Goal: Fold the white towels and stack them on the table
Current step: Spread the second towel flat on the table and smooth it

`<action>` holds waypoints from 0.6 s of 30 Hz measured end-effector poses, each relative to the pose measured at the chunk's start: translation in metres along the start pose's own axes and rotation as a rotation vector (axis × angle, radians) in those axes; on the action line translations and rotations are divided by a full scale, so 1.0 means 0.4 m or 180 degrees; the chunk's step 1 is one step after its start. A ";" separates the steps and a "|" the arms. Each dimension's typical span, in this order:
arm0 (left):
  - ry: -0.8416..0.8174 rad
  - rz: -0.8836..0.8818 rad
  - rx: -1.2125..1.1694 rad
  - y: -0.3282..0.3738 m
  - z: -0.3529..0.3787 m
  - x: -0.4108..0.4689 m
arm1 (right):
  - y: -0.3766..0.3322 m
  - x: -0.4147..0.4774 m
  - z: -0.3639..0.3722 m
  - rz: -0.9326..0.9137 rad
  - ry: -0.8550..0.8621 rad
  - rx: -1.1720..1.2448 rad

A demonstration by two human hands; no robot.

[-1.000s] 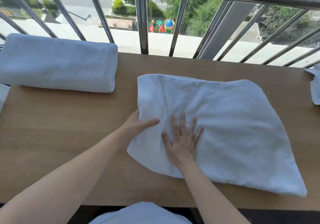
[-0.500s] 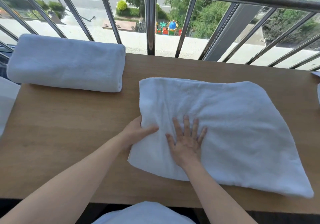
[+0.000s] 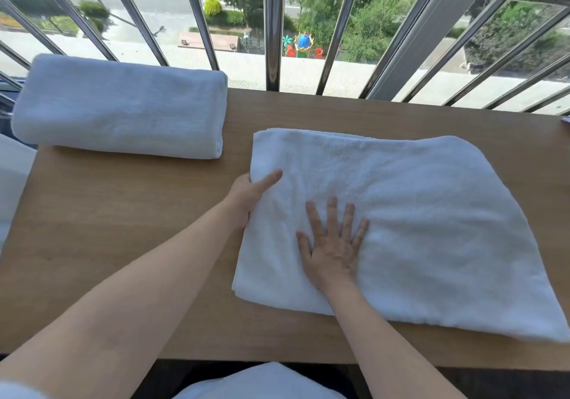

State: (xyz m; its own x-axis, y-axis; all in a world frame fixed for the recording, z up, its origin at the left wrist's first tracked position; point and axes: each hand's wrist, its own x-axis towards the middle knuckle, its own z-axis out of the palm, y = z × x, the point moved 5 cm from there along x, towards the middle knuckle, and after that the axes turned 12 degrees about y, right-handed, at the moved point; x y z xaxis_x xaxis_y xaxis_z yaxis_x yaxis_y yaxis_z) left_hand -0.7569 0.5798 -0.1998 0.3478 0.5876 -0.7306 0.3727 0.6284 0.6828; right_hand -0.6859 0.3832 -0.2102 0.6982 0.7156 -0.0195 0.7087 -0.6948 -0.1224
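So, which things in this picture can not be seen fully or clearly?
- Left hand: only the thumb shows in the head view; the white towel spread on the wooden table hides its fingers.
- White cloth at the left edge: cut off by the frame.
- White fabric at the bottom edge: cut off; cannot tell what it is.
- Folded white towel near the metal railing: number of layers not visible.

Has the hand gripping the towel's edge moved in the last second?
Yes. The left hand has slid along the towel edge toward the railing, away from the flat right hand.
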 end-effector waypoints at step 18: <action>0.0688 0.0786 0.0535 0.118 -0.003 0.146 | -0.009 0.005 0.004 -0.0161 0.0241 0.0000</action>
State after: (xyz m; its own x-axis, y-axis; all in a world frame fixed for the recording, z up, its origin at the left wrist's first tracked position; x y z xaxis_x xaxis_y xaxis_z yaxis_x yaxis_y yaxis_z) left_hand -0.7199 0.6444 -0.2102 0.2619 0.8164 -0.5146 0.4425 0.3723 0.8158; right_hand -0.6873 0.3872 -0.2114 0.6672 0.7423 0.0617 0.7432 -0.6579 -0.1214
